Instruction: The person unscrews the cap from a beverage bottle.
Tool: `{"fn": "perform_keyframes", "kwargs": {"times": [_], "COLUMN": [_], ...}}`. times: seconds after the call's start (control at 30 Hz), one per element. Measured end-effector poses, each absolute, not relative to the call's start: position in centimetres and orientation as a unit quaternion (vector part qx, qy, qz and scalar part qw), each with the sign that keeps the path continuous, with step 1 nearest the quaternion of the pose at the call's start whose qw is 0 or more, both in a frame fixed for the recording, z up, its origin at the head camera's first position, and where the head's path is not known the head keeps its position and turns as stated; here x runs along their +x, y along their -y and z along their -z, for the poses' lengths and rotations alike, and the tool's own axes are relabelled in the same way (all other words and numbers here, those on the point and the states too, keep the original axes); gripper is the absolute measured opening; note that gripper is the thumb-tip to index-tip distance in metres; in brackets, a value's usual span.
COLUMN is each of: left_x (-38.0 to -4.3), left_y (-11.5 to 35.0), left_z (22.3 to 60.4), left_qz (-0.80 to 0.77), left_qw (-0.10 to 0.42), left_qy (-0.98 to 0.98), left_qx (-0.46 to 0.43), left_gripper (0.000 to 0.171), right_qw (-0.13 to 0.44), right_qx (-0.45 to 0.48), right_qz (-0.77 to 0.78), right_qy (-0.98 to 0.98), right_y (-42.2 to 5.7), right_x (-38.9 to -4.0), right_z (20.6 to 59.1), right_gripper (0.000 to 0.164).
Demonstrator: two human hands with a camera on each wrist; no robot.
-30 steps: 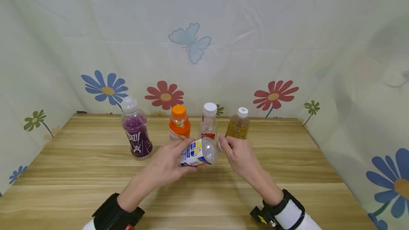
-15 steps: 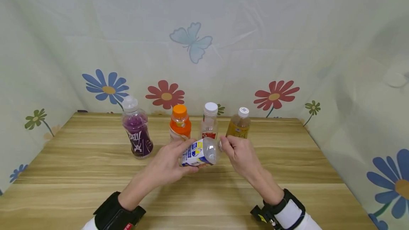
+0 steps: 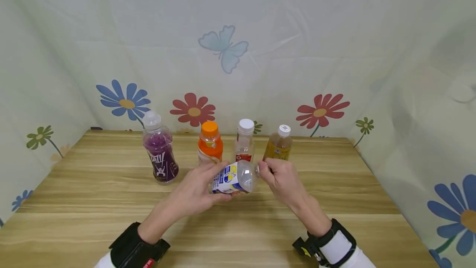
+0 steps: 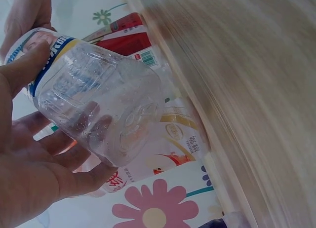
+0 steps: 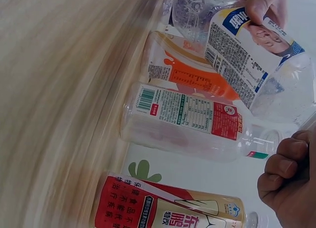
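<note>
Over the wooden counter, the left hand curls its fingers round a tilted bottle; the right hand pinches its neck end. Four bottles stand farther off.

The near clear bottle wears a white, blue and yellow label. Far side, left to right: a purple bottle, an orange-capped orange bottle, a white-capped clear bottle with red print, a white-capped golden bottle. Blue and red flowers dot the pale backdrop.

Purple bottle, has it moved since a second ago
No. In the head view, against the blue flower behind it, the purple bottle has shifted neither way.
</note>
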State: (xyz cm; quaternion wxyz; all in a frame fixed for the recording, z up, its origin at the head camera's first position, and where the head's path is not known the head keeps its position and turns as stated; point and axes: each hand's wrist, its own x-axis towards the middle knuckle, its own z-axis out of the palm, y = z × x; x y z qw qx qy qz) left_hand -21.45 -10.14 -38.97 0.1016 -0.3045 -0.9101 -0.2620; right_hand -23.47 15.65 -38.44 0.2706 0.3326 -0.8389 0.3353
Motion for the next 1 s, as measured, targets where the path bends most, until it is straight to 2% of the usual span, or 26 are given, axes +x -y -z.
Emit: {"fn": "perform_keyframes", "kwargs": {"times": [0.27,0.47,0.6,0.73,0.83,1.0], "left_x": [-21.7,-21.8,-21.9,-21.8,-21.8,-21.7], "left_y": [10.6,10.5,10.3,10.1,10.0,10.0], "left_z": [38.8,39.0,39.0,38.8,38.7,38.6], "left_qz": [0.318,0.324,0.320,0.306,0.294,0.282], "left_qw": [0.027,0.057,0.075,0.087,0.099,0.109], "left_qy": [0.897,0.903,0.909,0.917,0.922,0.925], "left_qx": [-0.306,-0.276,-0.257,-0.242,-0.233,-0.229], "left_gripper": [0.084,0.079,0.080,0.087,0.089,0.080], "right_qw": [0.324,0.272,0.232,0.221,0.215,0.218], "right_qx": [0.388,0.343,0.296,0.270,0.251,0.240], "right_qz": [-0.298,-0.298,-0.340,-0.380,-0.395,-0.412], "right_qy": [0.810,0.848,0.862,0.857,0.857,0.852], "right_y": [-15.8,-15.5,-15.2,-15.0,-14.9,-14.8], "right_x": [-23.8,-23.2,-22.6,-22.0,-21.8,-21.7], "right_z": [38.3,38.0,37.7,37.3,37.1,36.9], "right_gripper": [0.049,0.046,0.031,0.018,0.019,0.018]}}
